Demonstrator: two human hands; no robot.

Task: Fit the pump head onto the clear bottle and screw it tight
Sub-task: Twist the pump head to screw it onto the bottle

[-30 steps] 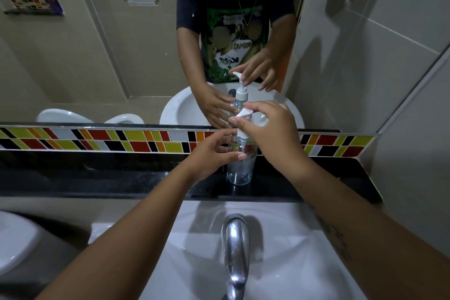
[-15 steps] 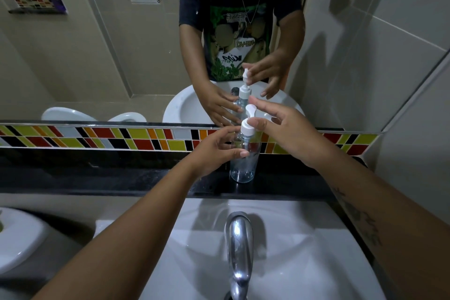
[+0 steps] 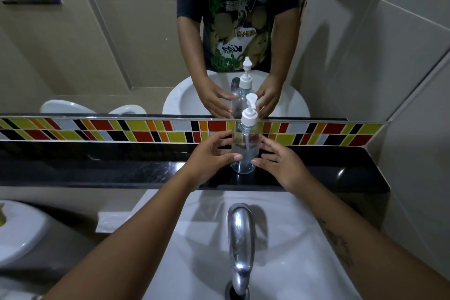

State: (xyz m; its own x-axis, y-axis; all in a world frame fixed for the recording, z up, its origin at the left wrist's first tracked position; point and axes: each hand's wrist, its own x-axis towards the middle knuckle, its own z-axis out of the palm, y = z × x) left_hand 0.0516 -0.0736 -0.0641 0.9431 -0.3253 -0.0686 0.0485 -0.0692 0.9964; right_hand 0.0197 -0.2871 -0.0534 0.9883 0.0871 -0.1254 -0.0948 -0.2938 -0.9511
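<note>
The bottle (image 3: pixel 244 151) stands upright on the black tabletop (image 3: pixel 121 170), just in front of the strip of coloured tiles (image 3: pixel 97 130) and straight behind the tap (image 3: pixel 241 238); the pump head (image 3: pixel 249 114) sits on its neck, white collar down on the shoulder and nozzle raised above it, so the fitting looks done and, I judge, the screwing too, though I cannot see the thread to be sure it is tight. The bottle is clear, almost colourless with a faint blue at the base, and seems empty; the thin dip tube runs down its middle, and the tile colours show through its walls.

My left hand (image 3: pixel 211 156) is to the left of the bottle, fingers spread and loosely curved, the thumb tip near the lower wall; it grips nothing, and whether that thumb touches the plastic I cannot tell; my right hand (image 3: pixel 280 161) is to the right of the bottle in the same way, open, fingers fanned toward it, holding nothing. I keep them flanking the bottle, I think, to catch it if it tips, since a light empty bottle with a tall pump is top-heavy.

Behind the bottle the mirror (image 3: pixel 73 56) repeats it and both hands; below the tabletop lies the white basin (image 3: pixel 304 251).
</note>
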